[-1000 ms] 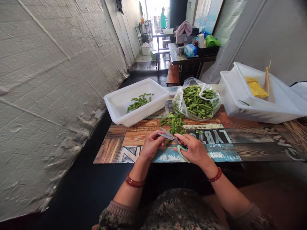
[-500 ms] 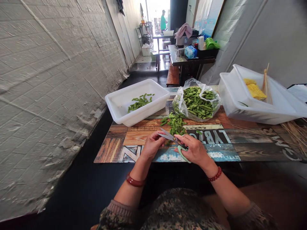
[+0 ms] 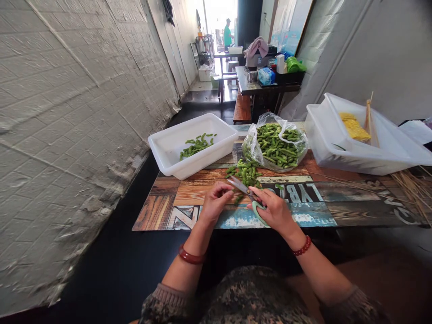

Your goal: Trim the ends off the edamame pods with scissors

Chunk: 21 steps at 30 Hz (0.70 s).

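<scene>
My right hand (image 3: 272,208) is closed around a pair of scissors (image 3: 257,210) with pale green handles. The blades point up and to the left, slightly apart, over a loose heap of green edamame pods (image 3: 249,173). Left of the blades, my left hand (image 3: 217,201) is closed in a pinch; whatever its fingers hold is hidden. Behind the heap stands a clear plastic bag (image 3: 252,148) full of pods. A white tub (image 3: 199,168) at the left has a small group of pods (image 3: 199,145) on its bottom.
Nested white tubs (image 3: 351,159) stand at the table's right, with yellow corn (image 3: 354,127) and sticks in the upper one. Thin sticks (image 3: 410,186) lie beside them. A second table (image 3: 245,83) and a bench stand beyond. A person in green (image 3: 227,35) is far off by the doorway.
The scissors have turned more upright, and their blades have moved up and away from my left hand's fingertips. My left hand stays near the same spot.
</scene>
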Tool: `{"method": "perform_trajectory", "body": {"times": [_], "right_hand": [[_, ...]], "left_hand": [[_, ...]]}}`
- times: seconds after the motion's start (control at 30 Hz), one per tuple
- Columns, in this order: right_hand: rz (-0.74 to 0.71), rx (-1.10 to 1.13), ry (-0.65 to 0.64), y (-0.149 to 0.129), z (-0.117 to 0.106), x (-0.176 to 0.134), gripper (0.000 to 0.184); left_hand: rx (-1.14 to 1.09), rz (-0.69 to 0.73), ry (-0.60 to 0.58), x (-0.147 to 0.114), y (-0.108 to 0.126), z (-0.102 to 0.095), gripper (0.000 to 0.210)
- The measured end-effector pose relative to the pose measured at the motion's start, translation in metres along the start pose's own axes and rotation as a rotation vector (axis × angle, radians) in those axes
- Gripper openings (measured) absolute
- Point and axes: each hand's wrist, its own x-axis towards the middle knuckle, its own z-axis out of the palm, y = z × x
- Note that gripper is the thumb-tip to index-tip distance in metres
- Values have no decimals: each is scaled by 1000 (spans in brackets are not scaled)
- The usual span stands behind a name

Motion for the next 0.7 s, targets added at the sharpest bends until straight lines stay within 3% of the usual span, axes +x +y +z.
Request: {"method": "perform_trajectory", "body": {"times": [0.1, 0.2, 0.43, 0.7], "right_hand": [[64, -8, 83, 4, 2, 0, 49], [67, -18, 74, 5, 2, 1, 49], [-41, -95, -71, -4, -1, 2, 55], [-31, -114, -99, -5, -2, 2, 52]], "left_hand": [[-88, -106, 54, 1, 0, 0, 28], [-225, -214, 1, 1, 2, -1, 34], [-374, -263, 0, 2, 7, -1, 38], [-338, -293, -95, -1, 3, -1, 37]]}}
